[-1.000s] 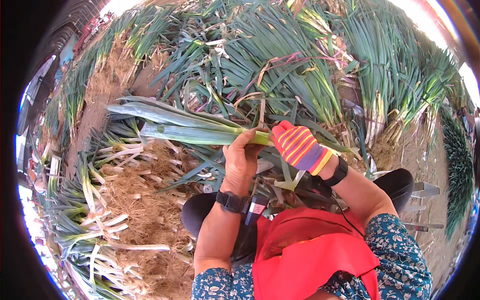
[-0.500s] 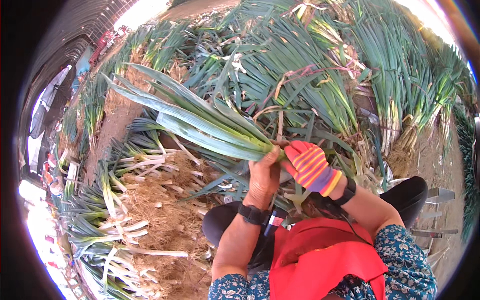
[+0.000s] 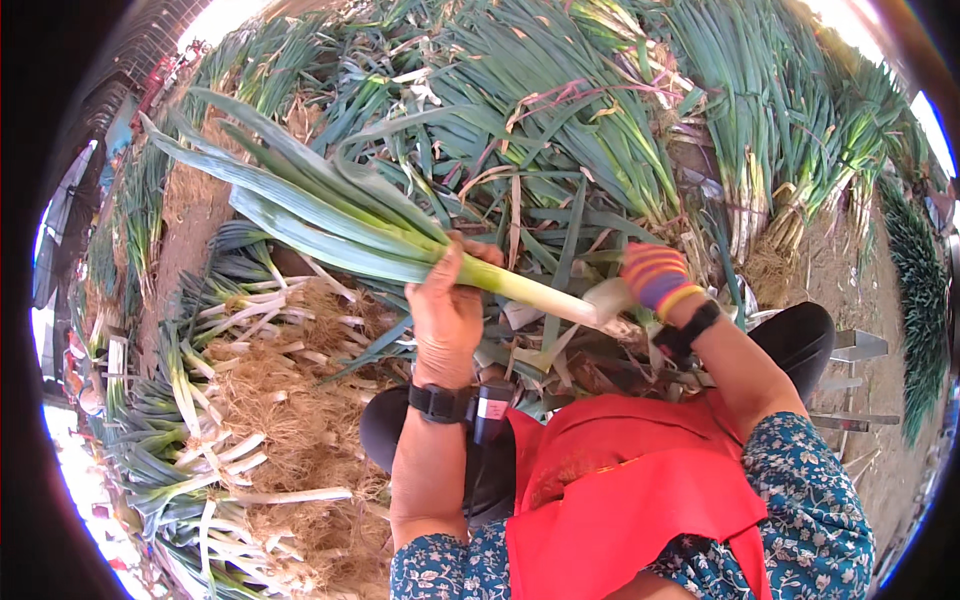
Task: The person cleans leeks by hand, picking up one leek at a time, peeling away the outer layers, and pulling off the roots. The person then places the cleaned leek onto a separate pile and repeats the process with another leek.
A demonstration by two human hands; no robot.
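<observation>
A large leek [image 3: 380, 235] lies slantwise across the middle, its broad green leaves fanned to the upper left and its white shank pointing right. Wrapped round it where green turns to white is my bare left hand [image 3: 447, 310]. My right hand [image 3: 655, 275], in a striped orange, yellow and purple glove, is curled beside the root end. A pale outer leaf [image 3: 608, 298] runs from the lower shank to the gloved fingers, which seem closed on it. The fingertips themselves are partly hidden.
Leeks with bushy tan roots [image 3: 290, 400] are piled to my left. Untrimmed leeks [image 3: 560, 110] cover the ground ahead, with upright bundles [image 3: 745, 150] at the right. Loose leaf scraps lie below my hands. A red apron [image 3: 620, 470] covers my lap; a metal frame [image 3: 858, 346] stands at the right.
My left hand has moved left with the leek, and my gloved right hand has drawn away from it to the right. The white shank now shows between them, with an outer leaf pulled loose.
</observation>
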